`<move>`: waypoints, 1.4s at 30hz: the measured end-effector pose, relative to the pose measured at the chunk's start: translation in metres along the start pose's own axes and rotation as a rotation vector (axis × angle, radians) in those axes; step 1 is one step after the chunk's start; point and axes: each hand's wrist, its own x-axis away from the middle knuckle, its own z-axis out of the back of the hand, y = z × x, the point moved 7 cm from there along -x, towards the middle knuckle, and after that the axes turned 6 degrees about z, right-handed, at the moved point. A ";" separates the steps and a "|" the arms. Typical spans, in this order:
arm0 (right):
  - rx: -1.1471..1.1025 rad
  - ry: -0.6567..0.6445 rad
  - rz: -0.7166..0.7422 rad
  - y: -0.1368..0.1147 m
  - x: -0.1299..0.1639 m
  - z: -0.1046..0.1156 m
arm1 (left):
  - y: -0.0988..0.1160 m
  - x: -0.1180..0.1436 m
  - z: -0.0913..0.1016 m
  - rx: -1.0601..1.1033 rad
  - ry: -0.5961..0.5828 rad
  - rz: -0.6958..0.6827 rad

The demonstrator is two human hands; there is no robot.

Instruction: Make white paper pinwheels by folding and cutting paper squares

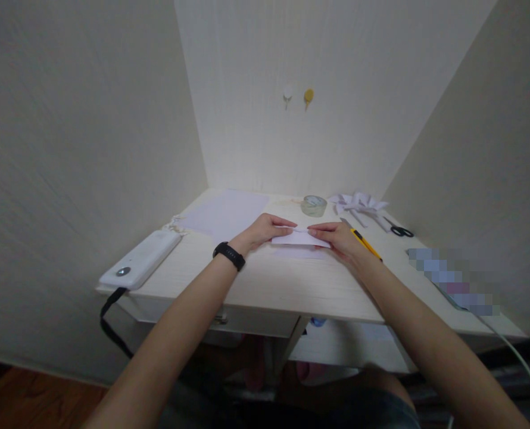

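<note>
A folded paper lies on the desk, about midway across it, with the left hand on its left end and the right hand on its right end; the fingertips nearly meet over its far edge. Behind and left of the left hand lies a flat sheet of paper. Further left, at the desk's left edge, lies a power bank. Behind the folded paper, toward the wall, stands a roll of tape. Right of the roll lies a paper pinwheel, and right of that a pair of scissors. A utility knife lies just right of the right hand
</note>
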 end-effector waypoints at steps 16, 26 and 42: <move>0.010 -0.032 0.034 0.002 -0.003 -0.001 | 0.008 0.007 -0.016 0.166 -0.125 0.016; -0.057 -0.063 0.006 -0.004 0.000 -0.001 | 0.019 0.009 -0.010 0.062 -0.085 -0.108; 0.047 -0.028 0.017 -0.002 -0.002 0.005 | 0.016 0.007 -0.007 -0.128 -0.012 -0.100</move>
